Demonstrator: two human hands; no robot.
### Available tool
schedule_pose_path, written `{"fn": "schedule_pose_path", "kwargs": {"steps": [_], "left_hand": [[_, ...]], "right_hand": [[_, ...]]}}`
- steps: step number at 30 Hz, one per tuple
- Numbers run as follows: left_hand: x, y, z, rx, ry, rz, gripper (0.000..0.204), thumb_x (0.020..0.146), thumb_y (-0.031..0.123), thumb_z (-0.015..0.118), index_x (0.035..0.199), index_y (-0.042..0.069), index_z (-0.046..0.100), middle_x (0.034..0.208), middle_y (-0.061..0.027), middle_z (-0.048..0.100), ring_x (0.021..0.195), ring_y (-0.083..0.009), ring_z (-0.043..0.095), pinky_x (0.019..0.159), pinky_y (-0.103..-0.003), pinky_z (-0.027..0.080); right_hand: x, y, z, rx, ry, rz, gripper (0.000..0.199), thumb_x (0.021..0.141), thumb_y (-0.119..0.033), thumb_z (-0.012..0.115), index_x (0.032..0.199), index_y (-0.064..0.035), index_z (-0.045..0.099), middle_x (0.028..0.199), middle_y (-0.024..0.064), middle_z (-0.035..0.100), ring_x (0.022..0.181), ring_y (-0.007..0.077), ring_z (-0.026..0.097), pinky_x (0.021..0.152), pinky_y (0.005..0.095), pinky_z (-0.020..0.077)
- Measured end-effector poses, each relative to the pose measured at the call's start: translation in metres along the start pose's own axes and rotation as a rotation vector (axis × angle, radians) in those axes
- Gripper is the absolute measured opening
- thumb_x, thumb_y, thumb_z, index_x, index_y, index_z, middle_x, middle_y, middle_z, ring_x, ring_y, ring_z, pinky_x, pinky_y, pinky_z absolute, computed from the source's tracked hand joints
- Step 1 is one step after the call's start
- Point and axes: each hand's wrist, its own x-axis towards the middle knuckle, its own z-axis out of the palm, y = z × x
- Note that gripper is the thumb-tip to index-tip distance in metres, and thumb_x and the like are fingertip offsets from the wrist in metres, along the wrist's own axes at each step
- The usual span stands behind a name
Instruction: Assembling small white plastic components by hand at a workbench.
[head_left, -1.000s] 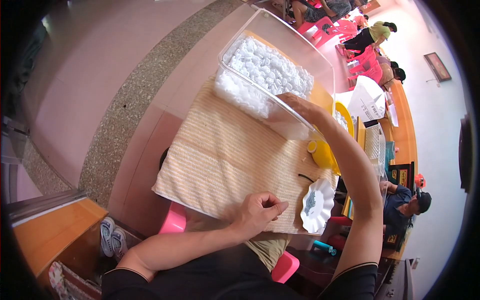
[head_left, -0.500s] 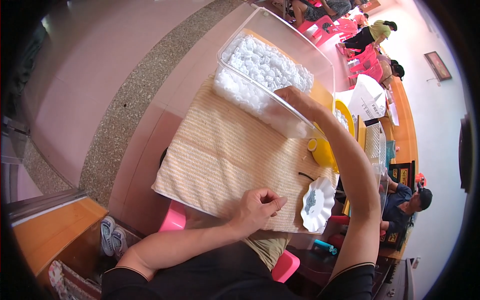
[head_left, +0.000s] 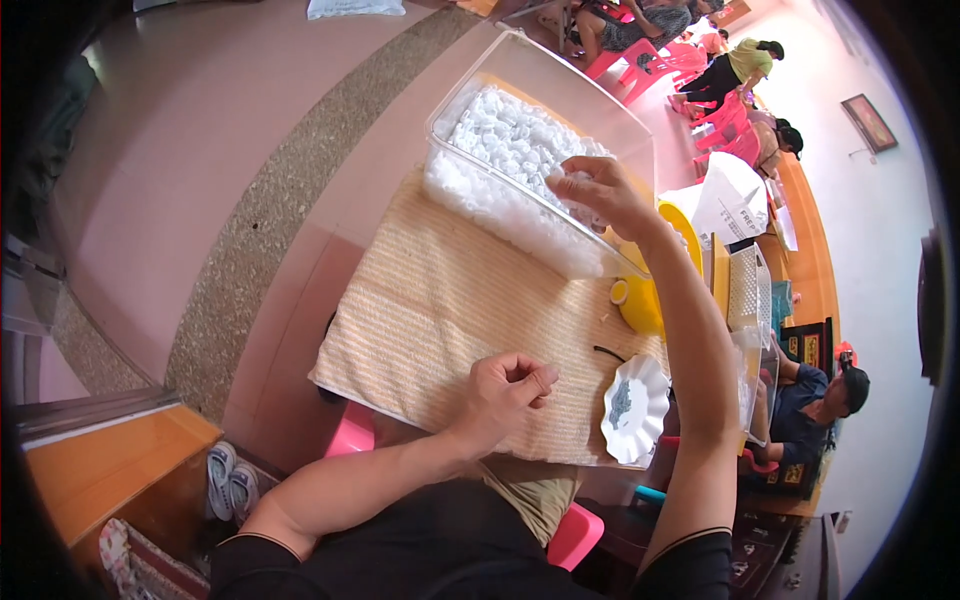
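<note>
A clear plastic tub (head_left: 520, 225) stands at the far side of the towel-covered table, with a heap of small white plastic pieces (head_left: 515, 135) in it. Over the tub's near right wall is my right hand (head_left: 610, 195), its fingers curled round a few of the white pieces. My left hand (head_left: 505, 395) hovers over the towel's near edge, thumb and fingertips pressed together; anything between them is too small to make out. To its right lies a white scalloped dish (head_left: 640, 425) with small grey bits (head_left: 622, 402) in it.
The striped beige towel (head_left: 430, 310) covers the table. A yellow container (head_left: 640, 305) and a short black strip (head_left: 608, 352) are at its right. Beyond stand a white bag (head_left: 728, 205) and a perforated white basket (head_left: 745, 285). Several people sit or stand around pink chairs (head_left: 725, 125).
My right hand has risen from inside the tub to above its wall, with white pieces in its fingers. My left hand has moved slightly up, still closed.
</note>
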Motion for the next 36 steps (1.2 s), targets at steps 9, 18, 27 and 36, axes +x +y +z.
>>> {"fn": "schedule_pose_path", "kwargs": {"steps": [9, 18, 27, 36], "left_hand": [[0.007, 0.012, -0.002, -0.137, 0.071, -0.032, 0.017, 0.089, 0.023, 0.065, 0.088, 0.006, 0.062, 0.084, -0.0025, 0.064, 0.073, -0.0095, 0.06, 0.066, -0.024, 0.051], [0.01, 0.004, -0.008, -0.244, 0.229, 0.037, 0.021, 0.093, 0.028, 0.06, 0.096, 0.008, 0.057, 0.089, -0.0032, 0.063, 0.074, -0.0107, 0.059, 0.065, -0.025, 0.052], [0.008, -0.004, -0.008, -0.229, 0.296, 0.088, 0.025, 0.096, 0.029, 0.054, 0.103, 0.004, 0.052, 0.095, -0.0067, 0.058, 0.071, -0.0109, 0.058, 0.061, -0.026, 0.053], [0.008, 0.0, -0.007, -0.227, 0.286, 0.066, 0.022, 0.095, 0.027, 0.055, 0.104, 0.007, 0.053, 0.095, -0.0049, 0.058, 0.072, -0.0102, 0.058, 0.062, -0.025, 0.052]], "right_hand": [[-0.065, -0.068, -0.028, 0.382, 0.172, -0.137, 0.026, 0.086, -0.033, 0.068, 0.091, -0.008, 0.063, 0.073, -0.0003, 0.059, 0.055, 0.0064, 0.056, 0.036, 0.0189, 0.0342], [-0.134, -0.047, 0.05, 0.422, 0.154, 0.009, 0.019, 0.084, -0.019, 0.071, 0.096, -0.0057, 0.064, 0.069, -0.0039, 0.057, 0.056, 0.0033, 0.051, 0.046, 0.0168, 0.0354], [-0.132, 0.037, 0.115, -0.388, 0.301, -0.164, 0.027, 0.079, -0.022, 0.071, 0.096, -0.002, 0.064, 0.084, 0.0126, 0.065, 0.072, 0.0282, 0.063, 0.063, 0.0369, 0.0483], [-0.134, 0.024, 0.129, -0.649, 0.268, -0.04, 0.03, 0.08, -0.032, 0.067, 0.097, -0.008, 0.064, 0.098, 0.0139, 0.061, 0.079, 0.0351, 0.063, 0.069, 0.0432, 0.0498]]}}
